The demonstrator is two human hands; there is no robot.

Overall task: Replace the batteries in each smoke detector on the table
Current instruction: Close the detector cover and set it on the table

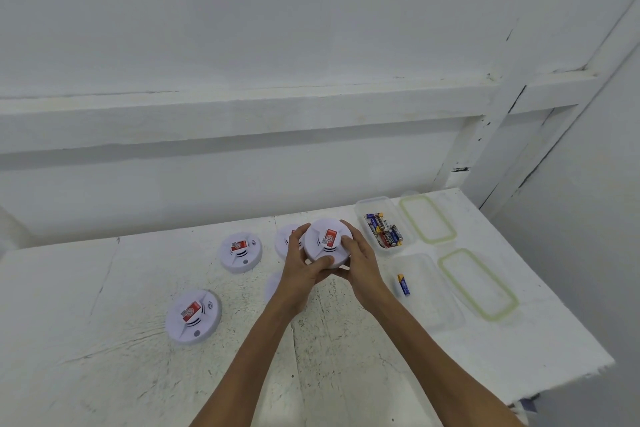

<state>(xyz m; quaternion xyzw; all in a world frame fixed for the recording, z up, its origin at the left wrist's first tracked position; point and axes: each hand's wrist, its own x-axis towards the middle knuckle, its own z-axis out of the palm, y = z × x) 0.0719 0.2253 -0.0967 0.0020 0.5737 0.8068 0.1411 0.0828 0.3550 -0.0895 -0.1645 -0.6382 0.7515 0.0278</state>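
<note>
Fingers [297, 237] of left hand [299, 267], right hand [360, 262] clamped round smoke detector [323, 239], half-hidden detector [282, 241] behind, battery tub [362, 208] near

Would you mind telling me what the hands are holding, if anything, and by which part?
The left hand and right hand grip one smoke detector by its round rim.

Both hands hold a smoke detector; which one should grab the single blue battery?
Probably the right hand: the single blue-and-yellow battery lies just beside its wrist, whereas the left hand would have to reach across the round white smoke detector.
</note>
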